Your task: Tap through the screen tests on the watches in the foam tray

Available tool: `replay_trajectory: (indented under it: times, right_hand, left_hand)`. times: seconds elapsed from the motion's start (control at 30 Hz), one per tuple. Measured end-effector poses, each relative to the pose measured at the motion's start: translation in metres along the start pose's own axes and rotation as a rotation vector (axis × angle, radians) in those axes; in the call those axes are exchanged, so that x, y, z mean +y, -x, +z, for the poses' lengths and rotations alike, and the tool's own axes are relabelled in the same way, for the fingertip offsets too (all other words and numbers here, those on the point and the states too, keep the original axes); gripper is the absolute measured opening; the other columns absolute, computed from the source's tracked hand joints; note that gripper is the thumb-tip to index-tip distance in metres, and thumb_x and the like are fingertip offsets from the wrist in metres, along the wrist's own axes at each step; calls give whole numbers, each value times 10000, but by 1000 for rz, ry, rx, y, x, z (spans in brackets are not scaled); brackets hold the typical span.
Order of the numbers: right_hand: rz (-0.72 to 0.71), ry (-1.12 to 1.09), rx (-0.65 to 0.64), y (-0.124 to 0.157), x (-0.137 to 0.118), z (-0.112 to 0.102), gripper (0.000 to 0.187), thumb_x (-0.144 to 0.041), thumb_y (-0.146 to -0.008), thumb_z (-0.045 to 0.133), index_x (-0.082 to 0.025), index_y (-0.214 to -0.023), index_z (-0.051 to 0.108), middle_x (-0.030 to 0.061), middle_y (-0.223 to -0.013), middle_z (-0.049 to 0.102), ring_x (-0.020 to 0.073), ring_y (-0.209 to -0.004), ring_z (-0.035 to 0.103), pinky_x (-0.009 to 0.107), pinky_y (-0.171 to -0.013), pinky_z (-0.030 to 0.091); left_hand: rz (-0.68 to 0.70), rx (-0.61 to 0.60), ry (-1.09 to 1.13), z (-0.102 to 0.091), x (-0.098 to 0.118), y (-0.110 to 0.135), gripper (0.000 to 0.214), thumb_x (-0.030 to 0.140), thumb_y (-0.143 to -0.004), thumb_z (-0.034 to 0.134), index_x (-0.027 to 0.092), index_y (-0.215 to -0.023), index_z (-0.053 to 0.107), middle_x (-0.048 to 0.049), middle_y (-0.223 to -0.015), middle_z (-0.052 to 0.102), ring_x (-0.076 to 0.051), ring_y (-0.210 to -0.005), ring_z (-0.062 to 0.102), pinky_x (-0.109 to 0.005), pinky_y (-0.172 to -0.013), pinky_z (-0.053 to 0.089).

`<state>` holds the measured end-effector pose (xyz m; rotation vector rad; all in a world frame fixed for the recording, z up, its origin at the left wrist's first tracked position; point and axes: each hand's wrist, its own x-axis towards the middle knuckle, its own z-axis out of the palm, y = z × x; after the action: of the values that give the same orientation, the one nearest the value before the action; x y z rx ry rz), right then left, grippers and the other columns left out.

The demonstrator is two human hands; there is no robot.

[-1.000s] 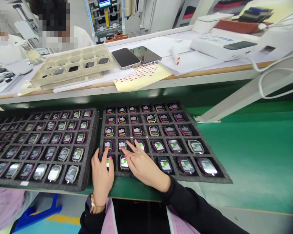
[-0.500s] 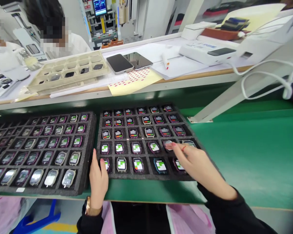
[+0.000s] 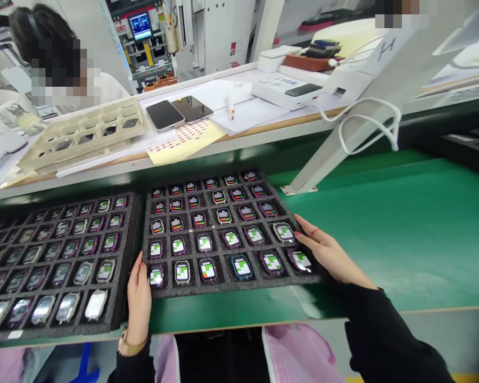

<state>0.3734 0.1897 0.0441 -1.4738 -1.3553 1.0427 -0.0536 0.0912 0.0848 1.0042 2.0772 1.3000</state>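
Between my two hands lies a black foam tray [image 3: 223, 289] of smartwatches, one in each square pocket. My left hand [image 3: 139, 298] holds its left edge, with the thumb along the top near the front corner. At the right edge my right hand [image 3: 329, 252] grips the tray, thumb on the rim beside a pale-framed smartwatch [image 3: 283, 232]. The two front rows show white and green blocks on their screens, among them a blue-framed smartwatch [image 3: 241, 267]. Dark screens with text and a coloured strip fill the rows behind.
A second foam tray of smartwatches [image 3: 128, 250] stands close on the left. A slanted white post [image 3: 323, 149] is fixed to the green bench [image 3: 383, 229]. Above, a shelf bears a plastic compartment tray [image 3: 83, 154], a phone [image 3: 164, 116] and papers. A person [image 3: 99, 88] sits beyond.
My right hand has left a smartwatch in the second row from the front and now grips the tray's right edge. My left hand stays at the left edge. The view has swung right.
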Motion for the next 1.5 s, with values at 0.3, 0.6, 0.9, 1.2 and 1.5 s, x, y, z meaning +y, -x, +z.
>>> replay_trajectory:
  times: [0.3, 0.6, 0.9, 1.2, 1.5]
  right_hand:
    - [273, -153, 5, 44, -17, -12, 693, -368, -868, 567, -225, -1521, 385, -3, -1509, 402, 277, -1373, 390, 415, -1171, 280]
    - [276, 172, 123, 80, -33, -37, 542, -414, -932, 520, -150, -1405, 547, 104, -1286, 625, 359, -1196, 579, 496, -1024, 511]
    - [-446, 591, 9, 58, -58, -8, 437, -274, -1077, 264, -109, -1288, 609, 138, -1335, 581, 310, -1349, 429, 670, -1161, 235]
    - [-468, 657, -87, 55, -66, 0, 466, -253, -1085, 225, -64, -1210, 632, 171, -1296, 607, 317, -1361, 411, 687, -1161, 222]
    - [-496, 741, -221, 51, -74, 27, 496, -211, -1073, 217, 25, -1223, 628, 193, -1273, 617, 345, -1378, 374, 684, -1152, 259]
  left_hand:
    - [-119, -5, 53, -13, 1, 27, 463, 511, -922, 506, 251, -1290, 617, -21, -1404, 573, -220, -1359, 460, -395, -1221, 268]
    - [-236, -198, -29, -40, -6, 34, 562, 596, -900, 487, 236, -1317, 597, -42, -1395, 581, -272, -1378, 448, -461, -1218, 286]
    - [-3, -288, -158, 6, 24, -13, 700, 650, -911, 444, 229, -1469, 413, -24, -1559, 386, -198, -1468, 297, -385, -1260, 169]
    - [70, -290, -131, 8, 11, -9, 724, 620, -922, 457, 193, -1498, 354, -34, -1578, 352, -187, -1474, 280, -348, -1263, 152]
    - [39, -247, -86, 8, 9, -9, 628, 586, -941, 444, 203, -1439, 454, -45, -1526, 437, -203, -1437, 357, -370, -1249, 210]
